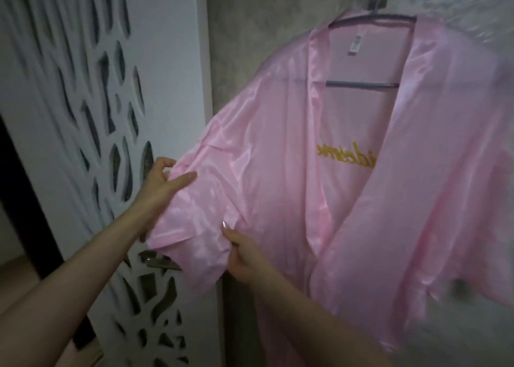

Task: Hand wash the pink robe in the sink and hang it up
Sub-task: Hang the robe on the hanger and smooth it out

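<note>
Right hand [244, 257] pinches robe [403, 213] sleeve; left hand [162, 181] grips its edge, probably spreading it smooth on hanger [361, 84].

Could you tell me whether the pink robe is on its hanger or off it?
On it: the pink robe drapes from the grey hanger, hooked up high; the left hand and right hand hold one sleeve.
</note>
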{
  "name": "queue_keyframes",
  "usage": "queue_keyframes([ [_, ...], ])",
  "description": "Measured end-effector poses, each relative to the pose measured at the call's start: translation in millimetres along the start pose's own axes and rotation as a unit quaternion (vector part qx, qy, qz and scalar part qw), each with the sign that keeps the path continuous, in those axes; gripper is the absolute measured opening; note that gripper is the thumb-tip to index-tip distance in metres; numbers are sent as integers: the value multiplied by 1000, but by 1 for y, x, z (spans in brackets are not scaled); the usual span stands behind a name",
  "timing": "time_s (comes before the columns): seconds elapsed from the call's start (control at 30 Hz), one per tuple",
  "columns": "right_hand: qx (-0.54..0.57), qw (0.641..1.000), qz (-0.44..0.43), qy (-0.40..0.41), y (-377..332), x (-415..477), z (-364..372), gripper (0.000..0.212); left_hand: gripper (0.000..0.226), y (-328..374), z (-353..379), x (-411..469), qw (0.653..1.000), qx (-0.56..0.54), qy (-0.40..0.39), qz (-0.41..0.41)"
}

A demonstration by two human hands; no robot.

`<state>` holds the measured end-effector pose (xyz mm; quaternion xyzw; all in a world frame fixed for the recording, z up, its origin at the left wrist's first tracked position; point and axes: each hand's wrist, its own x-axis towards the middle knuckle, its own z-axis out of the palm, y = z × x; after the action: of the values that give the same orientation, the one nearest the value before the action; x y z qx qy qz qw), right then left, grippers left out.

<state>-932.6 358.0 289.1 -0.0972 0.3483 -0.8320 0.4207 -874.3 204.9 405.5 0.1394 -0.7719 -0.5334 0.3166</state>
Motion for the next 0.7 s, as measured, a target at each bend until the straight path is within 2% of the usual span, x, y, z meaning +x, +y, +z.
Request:
queue_keyframes([
  [0.1,0,995,-98,20,-5,-4,-4,25,20,4,-26,4,995,75,29,53],
  [0.13,-2,993,-112,23,-6,-8,-7,27,16,6,-32,5,993,92,31,69],
  [0.23,12,996,-87,33,-2,-17,-12,52,15,10,-37,4,981,163,31,101],
  [0.33,-18,996,-69,51,10,-21,-17,42,20,8,-33,2,970,209,45,117],
  [0.47,-49,996,-73,-6,18,-33,-13,36,28,7,-21,-11,985,155,-24,76],
  [0.57,-34,994,-95,-46,25,-37,-8,40,28,10,-28,-15,956,273,-52,95],
  [0.7,-34,996,-88,9,33,-35,-11,34,38,4,-46,-18,908,405,19,103],
])
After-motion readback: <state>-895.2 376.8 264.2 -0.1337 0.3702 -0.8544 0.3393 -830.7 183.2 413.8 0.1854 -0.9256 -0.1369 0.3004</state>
